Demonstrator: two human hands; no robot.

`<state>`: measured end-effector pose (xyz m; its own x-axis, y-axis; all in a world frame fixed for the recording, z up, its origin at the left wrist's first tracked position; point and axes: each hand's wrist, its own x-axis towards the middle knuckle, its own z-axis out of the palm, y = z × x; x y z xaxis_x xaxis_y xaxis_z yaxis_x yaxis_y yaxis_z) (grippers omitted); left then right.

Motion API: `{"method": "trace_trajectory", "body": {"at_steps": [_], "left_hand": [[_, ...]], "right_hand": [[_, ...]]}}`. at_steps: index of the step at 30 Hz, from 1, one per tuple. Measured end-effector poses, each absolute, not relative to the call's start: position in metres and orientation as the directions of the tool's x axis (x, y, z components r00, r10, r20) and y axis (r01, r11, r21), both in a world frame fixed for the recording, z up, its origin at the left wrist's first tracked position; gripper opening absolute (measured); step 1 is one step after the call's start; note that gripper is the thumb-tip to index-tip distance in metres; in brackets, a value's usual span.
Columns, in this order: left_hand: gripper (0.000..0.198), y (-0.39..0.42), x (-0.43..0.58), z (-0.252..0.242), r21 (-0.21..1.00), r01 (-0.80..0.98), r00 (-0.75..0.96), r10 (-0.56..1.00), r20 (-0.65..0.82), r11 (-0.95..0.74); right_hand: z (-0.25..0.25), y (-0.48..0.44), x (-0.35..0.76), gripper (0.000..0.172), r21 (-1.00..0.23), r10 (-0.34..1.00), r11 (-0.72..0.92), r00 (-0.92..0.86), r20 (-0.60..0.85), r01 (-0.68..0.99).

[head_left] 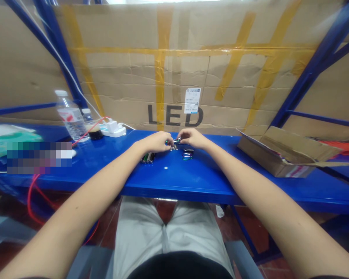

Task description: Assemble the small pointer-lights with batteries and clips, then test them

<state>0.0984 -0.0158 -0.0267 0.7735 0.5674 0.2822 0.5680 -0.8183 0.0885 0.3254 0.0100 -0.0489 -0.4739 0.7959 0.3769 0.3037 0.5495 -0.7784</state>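
My left hand [158,142] is over the table with its fingers curled down and pressed together; what they hold, if anything, is too small to make out. My right hand [192,138] pinches a small shiny metal piece [178,140], close to the left fingertips. Beneath and between the hands lies a little heap of small metal parts [173,147]. Closer to me, below the right hand, sits a row of coloured metal loops [187,154] that look like carabiners. Several dark, shiny tube-like pieces [148,157] lie side by side under the left wrist, partly covered by it.
On the blue table [177,182], an open cardboard box [291,169] stands at the right. At the left are a water bottle [72,122], a small bottle with dark liquid [94,133], a white power strip [116,130] and a green packet [17,140]. A large carton [119,85] rises behind.
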Motion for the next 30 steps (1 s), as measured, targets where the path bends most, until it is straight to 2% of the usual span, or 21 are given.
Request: {"method": "trace_trajectory", "body": {"at_steps": [5,13,19,30], "left_hand": [[0.021,-0.0138,0.1045,-0.0313,0.054,0.587,0.789,0.586,0.186,-0.808],[0.020,-0.0143,0.1000,-0.0277,0.125,0.616,0.772,0.628,0.102,-0.778],[0.025,-0.0105,0.1001,-0.0321,0.117,0.622,0.768,0.632,0.104,-0.774],[0.022,-0.0095,0.1021,-0.0337,0.100,0.599,0.781,0.608,0.142,-0.794]], "right_hand": [[-0.0484,0.0089,0.3241,0.016,-0.777,0.795,0.551,-0.476,0.376,0.306],[-0.0482,0.0090,0.3242,0.017,-0.771,0.783,0.562,-0.493,0.379,0.299],[-0.0475,0.0075,0.3236,0.017,-0.774,0.784,0.556,-0.499,0.369,0.301],[-0.0474,0.0066,0.3238,0.017,-0.769,0.782,0.556,-0.511,0.357,0.314]]}}
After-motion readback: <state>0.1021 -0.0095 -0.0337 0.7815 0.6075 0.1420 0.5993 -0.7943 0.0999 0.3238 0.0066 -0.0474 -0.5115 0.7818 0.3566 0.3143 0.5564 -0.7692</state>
